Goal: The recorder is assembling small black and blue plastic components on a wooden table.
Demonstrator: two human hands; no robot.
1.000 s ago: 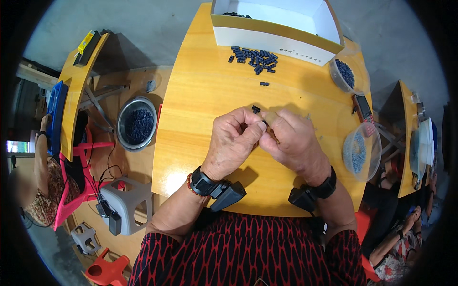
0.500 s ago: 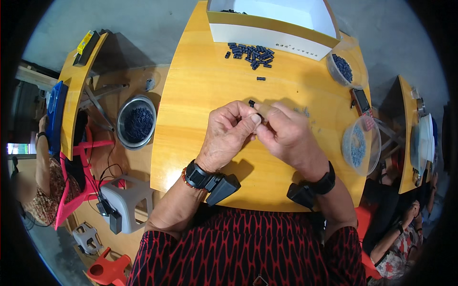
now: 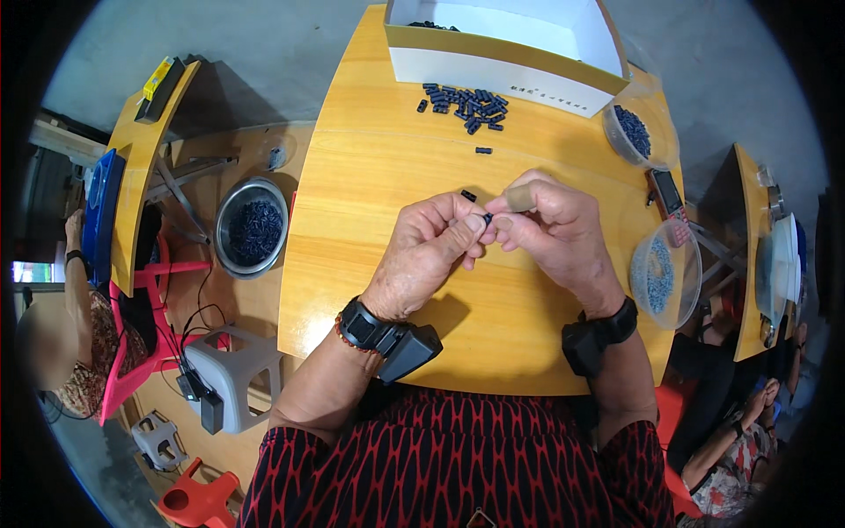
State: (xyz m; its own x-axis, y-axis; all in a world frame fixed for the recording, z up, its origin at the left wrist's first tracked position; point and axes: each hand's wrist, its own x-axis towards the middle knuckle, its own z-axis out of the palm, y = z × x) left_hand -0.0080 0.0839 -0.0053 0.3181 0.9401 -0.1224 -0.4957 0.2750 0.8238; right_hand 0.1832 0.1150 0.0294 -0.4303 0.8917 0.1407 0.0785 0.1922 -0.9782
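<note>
My left hand [image 3: 424, 245] is pinched closed around a small dark plastic piece [image 3: 488, 218] between thumb and forefinger. My right hand [image 3: 559, 231] meets it there, its thumb and fingertips closed at the same piece; a tan finger cover [image 3: 521, 196] wraps one finger. Just past the left fingers shows a second black piece [image 3: 469, 195]; whether it is held or lies on the table I cannot tell. Farther off, a single black piece [image 3: 483, 150] lies on the yellow wooden table [image 3: 352, 194], in front of a pile of similar black pieces [image 3: 471, 104].
A white and gold box [image 3: 510, 69] stands at the table's far edge. On the right are a tub of dark parts [image 3: 632, 132], a phone-like device [image 3: 666, 194] and a tub of grey-blue parts [image 3: 656, 273]. A metal basin [image 3: 253, 226] sits left of the table. Other people work at both sides.
My right hand has shifted right and turned, its fingers more raised. The small dark piece between my fingertips now shows. The black piece beyond the left fingers sits slightly lower in view.
</note>
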